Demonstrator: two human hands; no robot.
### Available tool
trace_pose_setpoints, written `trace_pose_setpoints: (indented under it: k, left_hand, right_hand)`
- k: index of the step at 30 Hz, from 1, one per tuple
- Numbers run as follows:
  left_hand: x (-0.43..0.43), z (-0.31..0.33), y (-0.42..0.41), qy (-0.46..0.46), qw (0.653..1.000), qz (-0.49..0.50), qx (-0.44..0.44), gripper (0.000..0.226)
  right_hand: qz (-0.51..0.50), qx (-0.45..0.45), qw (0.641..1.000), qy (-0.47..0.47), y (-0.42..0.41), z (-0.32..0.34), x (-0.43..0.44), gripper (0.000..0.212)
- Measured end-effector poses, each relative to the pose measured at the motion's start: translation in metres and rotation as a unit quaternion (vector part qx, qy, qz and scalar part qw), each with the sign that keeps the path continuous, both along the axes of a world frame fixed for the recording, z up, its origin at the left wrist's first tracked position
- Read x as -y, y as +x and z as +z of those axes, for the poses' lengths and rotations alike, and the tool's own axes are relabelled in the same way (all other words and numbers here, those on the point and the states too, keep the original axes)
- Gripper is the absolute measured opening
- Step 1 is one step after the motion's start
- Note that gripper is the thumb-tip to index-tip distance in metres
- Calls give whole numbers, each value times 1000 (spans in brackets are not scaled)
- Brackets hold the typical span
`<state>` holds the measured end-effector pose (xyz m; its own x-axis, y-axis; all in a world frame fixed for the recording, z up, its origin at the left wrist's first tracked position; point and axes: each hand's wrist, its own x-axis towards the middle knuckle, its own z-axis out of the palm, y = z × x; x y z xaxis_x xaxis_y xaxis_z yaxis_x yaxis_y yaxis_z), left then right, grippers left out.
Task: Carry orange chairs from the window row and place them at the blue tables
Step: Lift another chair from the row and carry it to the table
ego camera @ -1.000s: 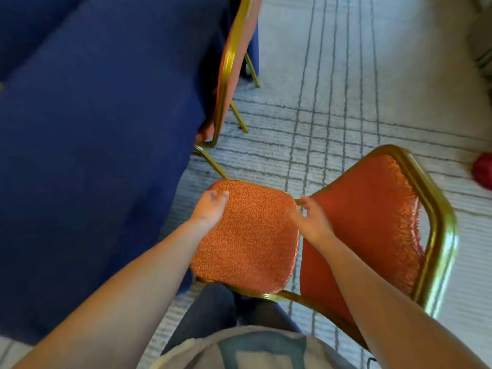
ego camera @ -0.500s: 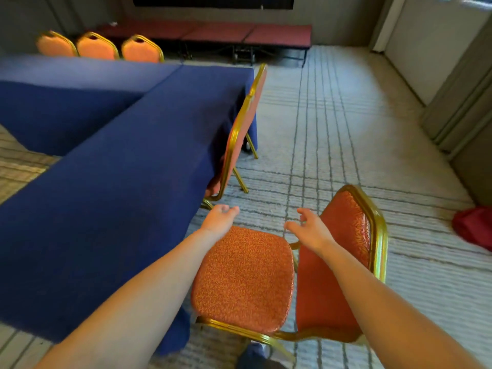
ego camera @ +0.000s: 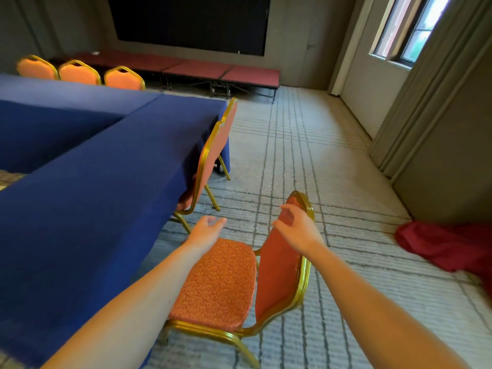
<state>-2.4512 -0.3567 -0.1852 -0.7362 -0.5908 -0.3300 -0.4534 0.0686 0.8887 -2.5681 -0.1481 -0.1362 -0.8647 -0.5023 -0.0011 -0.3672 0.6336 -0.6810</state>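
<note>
Head view: left hand (ego camera: 206, 231) hovers spread over the orange chair (ego camera: 215, 283), right hand (ego camera: 298, 230) loosely open, empty, nearer its backrest; blue table (ego camera: 93, 195) lies left.

Chair seat (ego camera: 217, 283): orange, swirly print, gold frame.
Tablecloth (ego camera: 87, 187): deep blue.
Carpet (ego camera: 306, 161): pale grey, dark grid lines.
Heaped cloth (ego camera: 447, 246): red.

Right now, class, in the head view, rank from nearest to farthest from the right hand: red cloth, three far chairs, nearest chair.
1. Nearest chair, by the right hand.
2. Red cloth, floor, right side.
3. Three far chairs, back left, behind tables.
</note>
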Motion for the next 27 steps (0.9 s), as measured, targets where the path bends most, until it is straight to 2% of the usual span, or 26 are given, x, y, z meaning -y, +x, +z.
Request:
trace_pose_setpoints:
  k: [11, 22, 27]
  left_hand:
    - [-61, 2, -34, -27, 999, 24, 4, 57]
    - [-128, -18, -106, -6, 979, 199, 34, 53]
    - [-148, -27, -130, 16, 966, 254, 39, 52]
  right_hand:
    - [69, -32, 996, 46, -49, 2, -47, 63]
    - [241, 5, 969, 57, -164, -14, -71, 65]
    - [277, 19, 959, 53, -209, -20, -58, 62]
